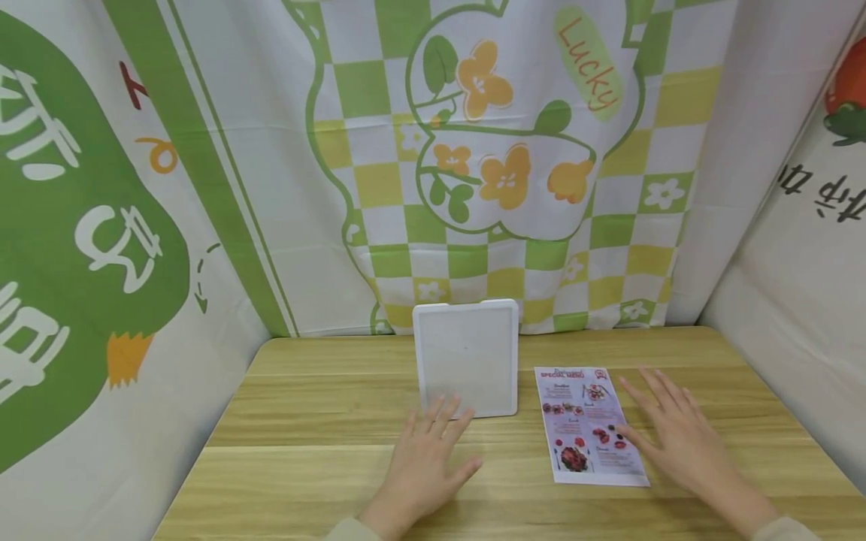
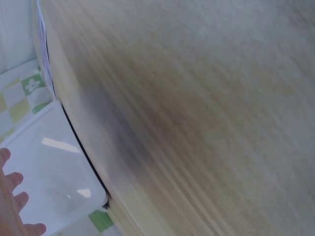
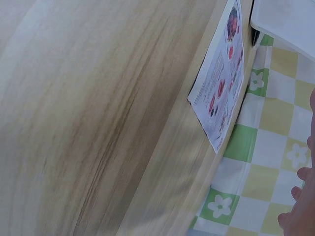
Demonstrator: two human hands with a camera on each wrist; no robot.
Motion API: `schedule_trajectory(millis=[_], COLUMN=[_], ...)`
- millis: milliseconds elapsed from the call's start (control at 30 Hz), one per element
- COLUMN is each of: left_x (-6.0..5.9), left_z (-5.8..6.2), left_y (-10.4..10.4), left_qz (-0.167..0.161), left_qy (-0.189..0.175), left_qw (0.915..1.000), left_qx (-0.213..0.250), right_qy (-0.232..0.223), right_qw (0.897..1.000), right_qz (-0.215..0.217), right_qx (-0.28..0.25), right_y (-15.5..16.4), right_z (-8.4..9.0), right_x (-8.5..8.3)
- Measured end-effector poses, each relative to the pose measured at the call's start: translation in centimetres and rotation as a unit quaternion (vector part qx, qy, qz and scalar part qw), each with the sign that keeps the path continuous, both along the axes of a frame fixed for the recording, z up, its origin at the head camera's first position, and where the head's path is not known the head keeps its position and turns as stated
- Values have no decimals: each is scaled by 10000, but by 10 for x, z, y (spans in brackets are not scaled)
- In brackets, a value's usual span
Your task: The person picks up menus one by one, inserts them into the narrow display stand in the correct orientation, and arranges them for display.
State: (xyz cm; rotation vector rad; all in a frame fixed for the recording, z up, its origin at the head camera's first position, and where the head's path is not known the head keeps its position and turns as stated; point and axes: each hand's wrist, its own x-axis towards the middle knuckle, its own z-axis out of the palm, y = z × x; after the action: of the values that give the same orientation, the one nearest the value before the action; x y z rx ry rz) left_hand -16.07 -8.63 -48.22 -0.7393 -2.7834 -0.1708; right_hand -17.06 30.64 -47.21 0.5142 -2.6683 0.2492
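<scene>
The left hand point(image 1: 422, 462) lies nearest, palm down on the wooden bench point(image 1: 304, 466), its grip apart: fingers straight and spread, holding nothing. Its fingertips reach the near edge of a white square tray point(image 1: 465, 357), which lies just ahead of that hand; whether they touch the tray or only overlap it in the head view cannot be told. In the left wrist view the same fingertips point(image 2: 12, 196) show at the lower left corner in front of the tray point(image 2: 49, 167), with blurred bench point(image 2: 206, 108) filling the rest.

To the right of the left hand, the right hand point(image 1: 679, 436) is also flat and spread, grip apart and clamped on nothing. Its thumb and the inner side of its palm sit at the right edge of a printed menu sheet point(image 1: 587, 424), which lies flat on the bench between the two hands, just right of the tray and apart from it. The sheet is white and pink with red food pictures. In the right wrist view the menu sheet point(image 3: 221, 88) lies on the bench point(image 3: 98, 123), and only a few fingertips point(image 3: 300, 216) show at the right edge.

Beyond the tray, past both hands, hangs a backdrop cloth point(image 1: 487, 150) of green, yellow and white checks with orange flowers and the word "Lucky".
</scene>
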Motion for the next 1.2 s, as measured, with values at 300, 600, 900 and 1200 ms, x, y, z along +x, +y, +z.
schedule_trajectory(millis=[300, 600, 900, 1200], left_x=[-3, -7, -13, -19], left_z=[-7, -1, -6, -7], left_y=[10, 28, 48, 59], left_qz=[-175, -413, -813, -1095], left_qy=[10, -466, -722, -823], left_qw=[9998, 9979, 9936, 9906], left_qx=[115, 187, 301, -13], right_qy=[287, 182, -124, -459], right_qw=[9993, 9994, 9988, 9967], right_qz=[223, 295, 446, 615], right_qx=[87, -72, -188, -247], right_y=[11, 21, 27, 33], right_z=[-2, -8, -11, -18], right_x=[3, 4, 4, 0])
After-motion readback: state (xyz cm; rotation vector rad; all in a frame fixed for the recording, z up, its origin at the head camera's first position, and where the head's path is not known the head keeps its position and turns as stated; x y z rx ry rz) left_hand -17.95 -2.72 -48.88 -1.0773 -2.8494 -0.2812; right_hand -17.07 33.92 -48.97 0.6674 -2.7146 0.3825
